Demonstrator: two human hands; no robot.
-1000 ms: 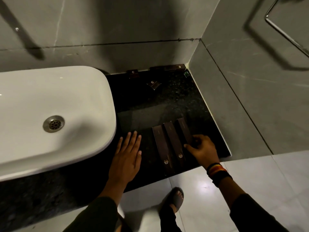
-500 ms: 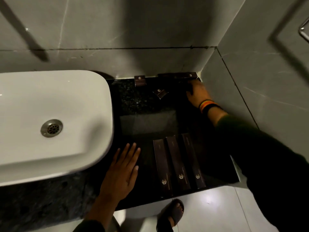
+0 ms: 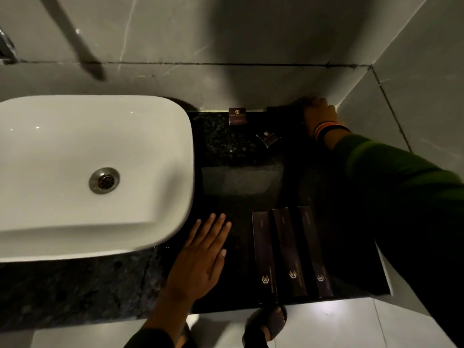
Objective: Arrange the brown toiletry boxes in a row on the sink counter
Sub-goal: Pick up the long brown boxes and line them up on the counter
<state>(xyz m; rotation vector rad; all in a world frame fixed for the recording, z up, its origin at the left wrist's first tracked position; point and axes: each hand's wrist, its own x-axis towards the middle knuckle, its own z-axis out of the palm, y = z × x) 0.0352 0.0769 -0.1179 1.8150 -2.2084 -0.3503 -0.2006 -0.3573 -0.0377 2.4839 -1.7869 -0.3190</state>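
Three long brown boxes (image 3: 291, 254) side by side, lower right of desk (image 3: 241, 159). Left hand (image 3: 200, 257) flat, released. Right hand (image 3: 317, 114) upper right on dark box (image 3: 283, 110); grip state unclear.

We're in a bathroom, looks like a hotel's: white countertop basin (image 3: 95, 172) on black granite counter (image 3: 241, 159), grey marble-tiled walls (image 3: 226, 41), logo-stamped brown toiletry boxes (image 3: 291, 252) laid out.

Gold hexagon emblem near the front end of each of three long boxes (image 3: 291, 252), fine lettering beside each emblem too small to read, similar gold emblem on small box (image 3: 237, 116) by the wall and on tilted box (image 3: 268, 138), no words legible
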